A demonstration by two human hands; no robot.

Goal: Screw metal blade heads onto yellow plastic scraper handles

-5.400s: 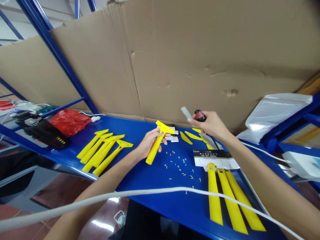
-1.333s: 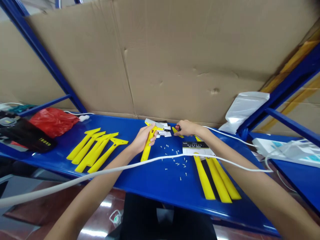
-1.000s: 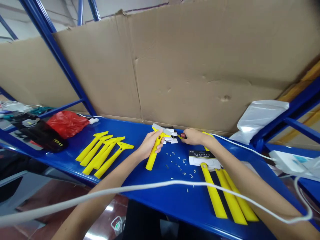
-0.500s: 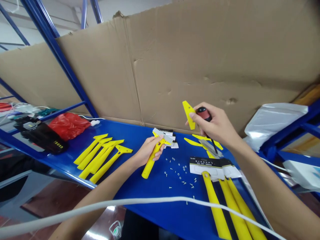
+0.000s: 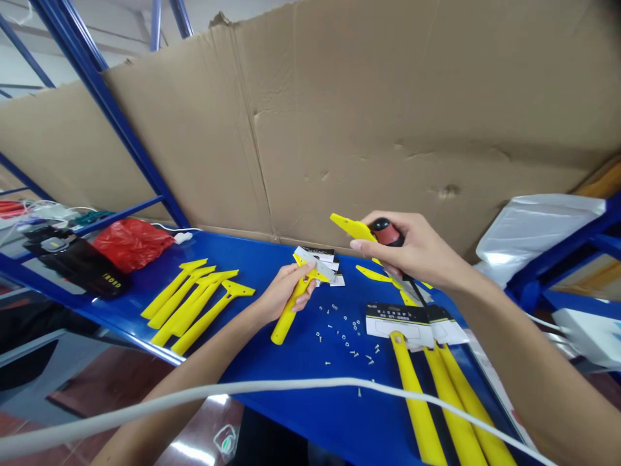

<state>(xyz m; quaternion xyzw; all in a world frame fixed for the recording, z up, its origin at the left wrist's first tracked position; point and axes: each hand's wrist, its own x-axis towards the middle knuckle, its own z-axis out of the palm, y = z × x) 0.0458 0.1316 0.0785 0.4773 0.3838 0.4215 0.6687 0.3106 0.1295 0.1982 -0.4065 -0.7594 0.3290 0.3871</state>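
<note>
— What was held in the left hand?
— A yellow scraper handle (image 5: 288, 316) was grasped by the left hand (image 5: 284, 291) above the middle of the table (image 5: 295, 366), its head turned toward the far edge. A steel blade (image 5: 325, 269) was laid across that head, with the thumb rested on it.
— And in the right?
— By the right hand (image 5: 412, 249) a yellow cover plate (image 5: 351, 226) was pinched, raised toward the far edge and apart from the blade. A red-and-black screwdriver (image 5: 388, 234) was tucked into the same grasp, shaft pointed down.
— Which step was judged to be in hand?
— The covering of the blade, it seemed: the blade was placed, but the plate was not yet laid on.
— What was called for next?
— The plate needed to be set flat over the blade with the holes matched, and the blade kept from slipping. Screws (image 5: 355, 354) and nuts (image 5: 344, 337) were strewn between the table's middle and near edge, so fastening was presumably still to be done.
</note>
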